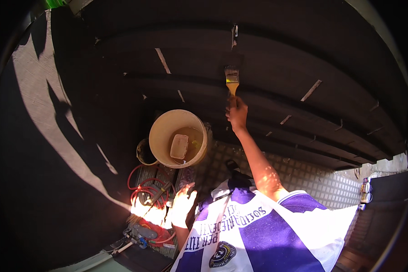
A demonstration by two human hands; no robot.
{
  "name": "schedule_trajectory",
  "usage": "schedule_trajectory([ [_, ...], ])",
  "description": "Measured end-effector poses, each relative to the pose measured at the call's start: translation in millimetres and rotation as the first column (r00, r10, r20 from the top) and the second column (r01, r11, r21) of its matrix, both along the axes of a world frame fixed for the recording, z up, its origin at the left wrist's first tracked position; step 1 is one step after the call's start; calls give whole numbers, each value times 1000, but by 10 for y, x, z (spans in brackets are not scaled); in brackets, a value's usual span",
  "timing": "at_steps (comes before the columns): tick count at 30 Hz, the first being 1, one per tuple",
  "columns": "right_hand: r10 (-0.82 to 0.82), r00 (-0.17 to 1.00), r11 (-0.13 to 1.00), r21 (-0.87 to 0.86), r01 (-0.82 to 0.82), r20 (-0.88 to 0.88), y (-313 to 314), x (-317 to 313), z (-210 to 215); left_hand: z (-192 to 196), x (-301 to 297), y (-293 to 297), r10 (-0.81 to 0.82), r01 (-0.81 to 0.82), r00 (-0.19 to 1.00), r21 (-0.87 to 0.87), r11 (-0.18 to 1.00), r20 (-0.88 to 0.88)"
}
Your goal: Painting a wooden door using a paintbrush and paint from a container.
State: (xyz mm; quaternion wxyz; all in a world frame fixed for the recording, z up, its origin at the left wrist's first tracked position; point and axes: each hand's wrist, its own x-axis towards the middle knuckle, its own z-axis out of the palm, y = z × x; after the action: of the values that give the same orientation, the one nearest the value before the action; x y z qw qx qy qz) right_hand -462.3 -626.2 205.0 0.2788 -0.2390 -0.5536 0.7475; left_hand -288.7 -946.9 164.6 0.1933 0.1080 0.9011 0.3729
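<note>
My right hand (237, 113) is wrapped round the yellow handle of a flat paintbrush (232, 78). Its dark bristles touch or nearly touch a dark, ridged panel surface (276, 54). Narrow pale strips break the dark coating in several places, one (234, 36) just beyond the brush. Low in the picture, my left hand (182, 204) is in bright sun with its fingers apart, and nothing shows in it. Beyond that hand stands a cream bucket (156, 136), with a small rectangular tub (179, 146) inside.
A smaller dark-stained pot (145, 153) sits against the bucket's left side. Red hose or cable (138, 192) lies coiled on slatted boards near my left hand. Tiled floor (303, 167) stretches below the panel. Several small containers (366, 192) stand at the far right.
</note>
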Motion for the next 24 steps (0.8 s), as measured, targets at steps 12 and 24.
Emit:
schedule_trajectory([
  [12,-95,987,994,37,100,-130,298,122,320,-26,-280,-234,190,-196,980,324,926,52],
  [24,106,984,994,-6,-108,-141,-7,164,875,-735,-186,-488,123,-167,982,367,915,142],
])
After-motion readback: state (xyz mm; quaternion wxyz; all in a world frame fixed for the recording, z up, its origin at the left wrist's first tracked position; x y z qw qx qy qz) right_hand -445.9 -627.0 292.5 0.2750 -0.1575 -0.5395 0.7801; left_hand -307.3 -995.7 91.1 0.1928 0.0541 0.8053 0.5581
